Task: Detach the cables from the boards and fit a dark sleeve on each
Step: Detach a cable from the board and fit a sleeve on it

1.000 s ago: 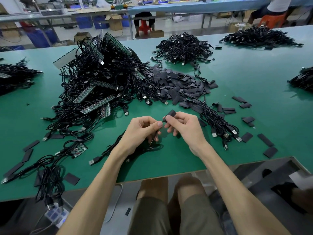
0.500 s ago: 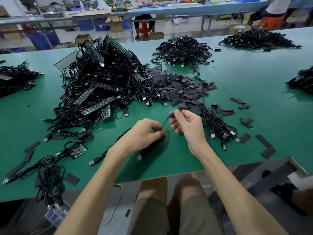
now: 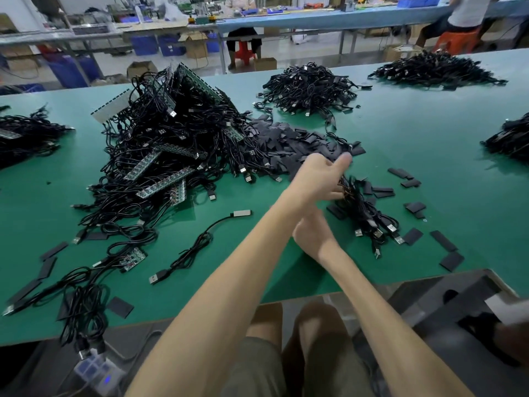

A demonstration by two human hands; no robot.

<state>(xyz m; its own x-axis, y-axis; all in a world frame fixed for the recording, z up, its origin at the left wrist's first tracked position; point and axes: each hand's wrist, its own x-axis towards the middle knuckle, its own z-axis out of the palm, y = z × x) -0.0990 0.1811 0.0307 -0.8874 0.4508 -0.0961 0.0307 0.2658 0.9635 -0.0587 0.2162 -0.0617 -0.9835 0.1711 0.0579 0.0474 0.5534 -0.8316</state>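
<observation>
Most of the job lay ahead. The big heap of cables (image 3: 171,156) at the left of the green surface (image 3: 429,167) was tangled with green boards (image 3: 163,186) still wired in. A small board (image 3: 133,257) with its leads sat nearer the front edge. A single loose cable (image 3: 197,245) lay in front of the heap, off any board; whether it wore a sleeve could not be made out.

The pile of dark sleeves (image 3: 286,141) in the middle was large, with stray sleeves (image 3: 413,207) scattered to the right. A small bundle (image 3: 369,219) of cables just right of the hands was probably the finished lot, and it looked modest beside the heap.

The left hand (image 3: 320,176) reached across above the right hand (image 3: 312,236) to the top of that bundle, thumb stuck out. Its fingers (image 3: 329,190) curled down against the cables, but I could not tell whether they pinched one. The right hand's fingers were hidden under the left forearm.
</observation>
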